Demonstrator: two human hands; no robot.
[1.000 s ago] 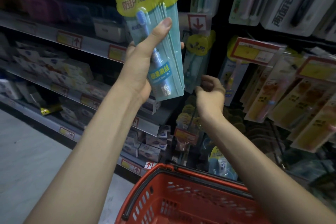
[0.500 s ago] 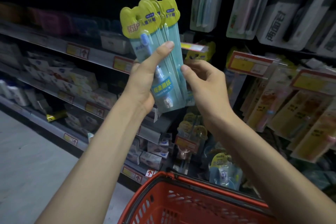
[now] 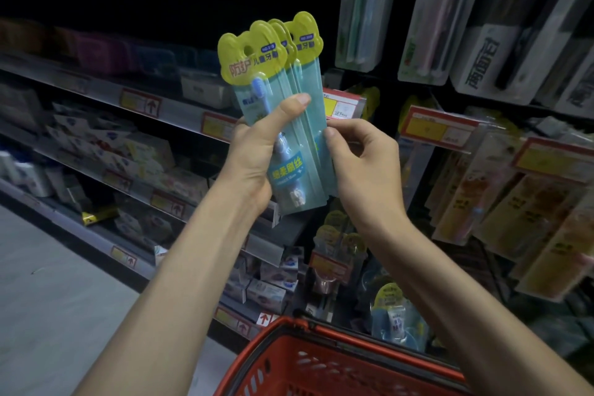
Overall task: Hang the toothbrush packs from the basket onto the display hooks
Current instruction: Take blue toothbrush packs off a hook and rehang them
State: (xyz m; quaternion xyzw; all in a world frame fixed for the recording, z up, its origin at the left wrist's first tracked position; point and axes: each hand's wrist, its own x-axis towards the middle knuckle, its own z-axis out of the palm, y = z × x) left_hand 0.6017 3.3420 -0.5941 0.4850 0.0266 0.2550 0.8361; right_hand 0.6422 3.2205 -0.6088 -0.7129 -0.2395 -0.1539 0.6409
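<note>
My left hand [image 3: 257,151] holds a fanned stack of several toothbrush packs [image 3: 283,80] upright in front of the shelves; each pack is teal with a yellow bear-shaped top and a hang hole. My thumb lies across the front pack. My right hand [image 3: 360,157] pinches the right edge of the rear packs with fingertips. The red basket [image 3: 321,360] sits below my forearms at the bottom edge. Display hooks with price tags [image 3: 427,128] stand to the right, behind the packs.
Orange toothbrush packs [image 3: 514,212] hang on hooks at the right. Larger toothbrush packs [image 3: 482,51] hang above them. Shelves with boxed toothpaste [image 3: 135,154] run along the left. Grey floor [image 3: 48,299] lies at the lower left.
My right hand rose from the lower hooks to the stack and now grips its right edge. The stack has come down and slightly right in view.
</note>
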